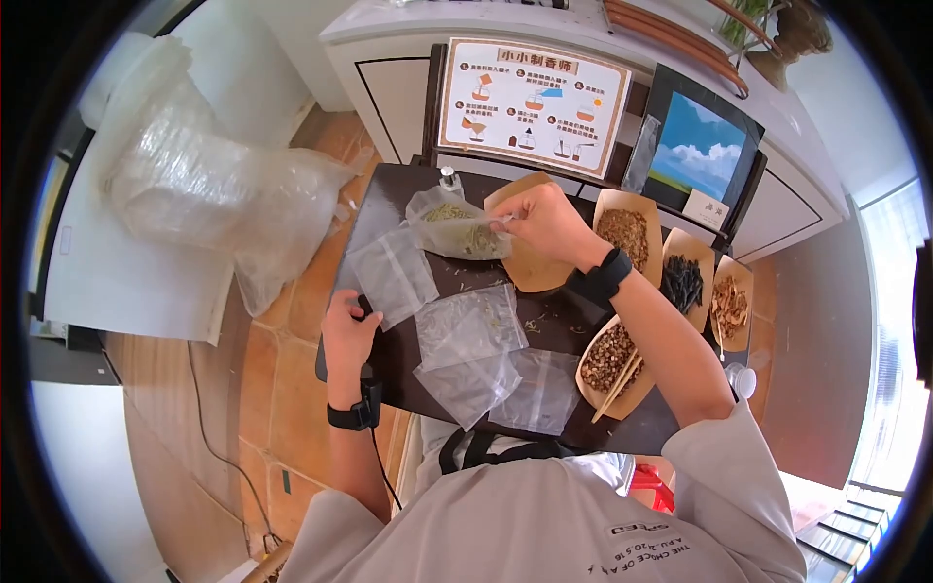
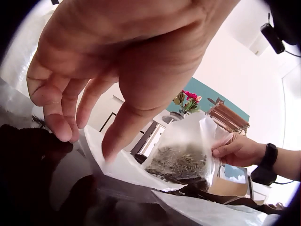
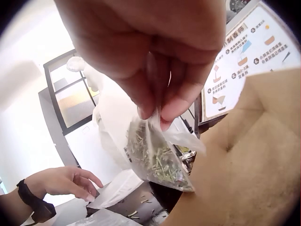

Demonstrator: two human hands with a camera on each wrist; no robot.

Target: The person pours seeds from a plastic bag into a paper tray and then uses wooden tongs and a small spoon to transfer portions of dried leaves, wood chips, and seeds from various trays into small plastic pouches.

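Note:
My right hand (image 1: 539,225) pinches the top edge of a clear plastic bag (image 1: 457,238) at its right end. Green dried plant pieces (image 3: 157,160) fill the lower part of this bag, which hangs tilted beneath the fingers in the right wrist view. At the table's left edge is my left hand (image 1: 350,338), its fingers loosely bent and spread from the thumb. That thumb reaches the border of an empty clear bag (image 1: 394,272) in the left wrist view. A brown paper tray (image 1: 535,257) sits beneath the right hand, partly covered by it.
More clear bags (image 1: 471,330) lie on the dark table (image 1: 389,185), with loose plant bits around. Paper trays on the right hold brown granules (image 1: 622,233), dark pieces (image 1: 684,287) and pale chips (image 1: 729,306). Wooden chopsticks (image 1: 619,387) rest across another tray. A small bottle (image 1: 449,182) stands behind.

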